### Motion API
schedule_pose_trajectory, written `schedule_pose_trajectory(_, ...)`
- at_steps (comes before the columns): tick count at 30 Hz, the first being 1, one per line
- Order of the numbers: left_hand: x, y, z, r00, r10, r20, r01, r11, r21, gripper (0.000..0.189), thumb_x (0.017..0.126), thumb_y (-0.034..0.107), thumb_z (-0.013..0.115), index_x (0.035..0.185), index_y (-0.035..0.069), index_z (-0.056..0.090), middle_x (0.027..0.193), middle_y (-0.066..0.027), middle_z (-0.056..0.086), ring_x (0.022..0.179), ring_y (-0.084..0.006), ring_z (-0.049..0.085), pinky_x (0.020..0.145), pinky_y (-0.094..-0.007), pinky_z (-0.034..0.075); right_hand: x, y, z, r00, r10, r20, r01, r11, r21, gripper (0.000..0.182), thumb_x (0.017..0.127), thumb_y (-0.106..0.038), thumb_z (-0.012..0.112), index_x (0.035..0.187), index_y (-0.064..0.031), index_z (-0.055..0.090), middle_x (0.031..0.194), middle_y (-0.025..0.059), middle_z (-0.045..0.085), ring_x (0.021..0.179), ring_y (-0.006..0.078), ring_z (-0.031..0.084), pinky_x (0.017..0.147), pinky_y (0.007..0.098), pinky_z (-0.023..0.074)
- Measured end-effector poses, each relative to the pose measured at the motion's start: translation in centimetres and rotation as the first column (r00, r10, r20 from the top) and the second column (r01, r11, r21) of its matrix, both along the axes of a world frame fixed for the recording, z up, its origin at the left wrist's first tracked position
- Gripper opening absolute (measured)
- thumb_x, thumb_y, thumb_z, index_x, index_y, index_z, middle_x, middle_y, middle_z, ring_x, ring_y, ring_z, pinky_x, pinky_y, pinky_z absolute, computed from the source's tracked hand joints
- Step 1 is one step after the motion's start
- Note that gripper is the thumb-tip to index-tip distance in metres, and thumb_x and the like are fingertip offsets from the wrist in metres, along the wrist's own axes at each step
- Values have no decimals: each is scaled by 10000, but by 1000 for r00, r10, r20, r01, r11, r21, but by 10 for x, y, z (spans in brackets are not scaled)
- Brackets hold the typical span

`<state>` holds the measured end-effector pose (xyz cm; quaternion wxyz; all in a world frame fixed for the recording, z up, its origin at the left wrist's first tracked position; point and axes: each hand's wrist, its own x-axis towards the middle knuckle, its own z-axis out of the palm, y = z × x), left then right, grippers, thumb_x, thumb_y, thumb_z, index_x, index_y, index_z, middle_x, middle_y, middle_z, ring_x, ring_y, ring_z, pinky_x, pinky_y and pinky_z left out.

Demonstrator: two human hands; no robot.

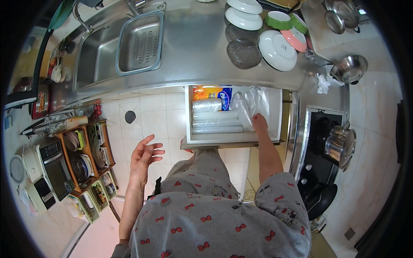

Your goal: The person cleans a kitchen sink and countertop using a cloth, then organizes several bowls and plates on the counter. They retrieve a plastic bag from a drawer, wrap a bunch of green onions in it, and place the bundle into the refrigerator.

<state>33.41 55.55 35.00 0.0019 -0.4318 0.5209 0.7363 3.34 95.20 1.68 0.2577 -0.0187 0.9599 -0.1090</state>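
Note:
A white-sided drawer (pixel 232 140) stands pulled out below the steel worktop. Inside at the left lie several rolls of clear plastic (pixel 217 129) and an orange and blue package (pixel 208 93). My right hand (pixel 260 123) is in the drawer's right part, fingers curled at the lower end of a clear plastic bag or film (pixel 242 103); whether it grips the plastic is hard to tell. Further right in the drawer lies a flat clear plastic bag (pixel 259 96). My left hand (pixel 146 152) hovers left of the drawer over the tiled floor, fingers apart, holding nothing.
A double sink (pixel 100 54) is set in the worktop at the left. White plates (pixel 277 50), green bowls (pixel 278 21) and dark film-wrapped items (pixel 244 53) stand at the back right. A steel pot (pixel 337 142) and black pan (pixel 322 201) sit on the stove (pixel 322 116).

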Motion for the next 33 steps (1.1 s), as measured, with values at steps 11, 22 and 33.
schedule_pose_trajectory(11,-23,3,-13,998,-51,21,50,998,40,403,990,200,542,1359,47,489,1129,-165,656,928,-206,683,758,-290,566,10,-40,-17,988,-137,69,148,966,-214,441,865,-300,621,1278,-161,551,1001,120,685,946,312,656,814,440,510)
schedule_pose_trajectory(22,-41,1,-17,997,-78,29,77,996,45,389,992,195,538,1353,55,498,1117,-164,663,919,-208,686,752,-290,567,39,-74,-13,900,13,-436,-104,977,-185,179,795,-304,658,913,-177,699,1073,120,654,991,365,612,862,441,506)
schedule_pose_trajectory(33,-43,-4,-22,996,-79,27,78,996,53,386,992,183,533,1356,60,498,1118,-157,664,926,-206,685,761,-297,566,-1,-53,4,972,-73,-223,28,980,-198,251,779,-153,707,1017,-157,628,977,58,676,933,297,644,786,426,510)
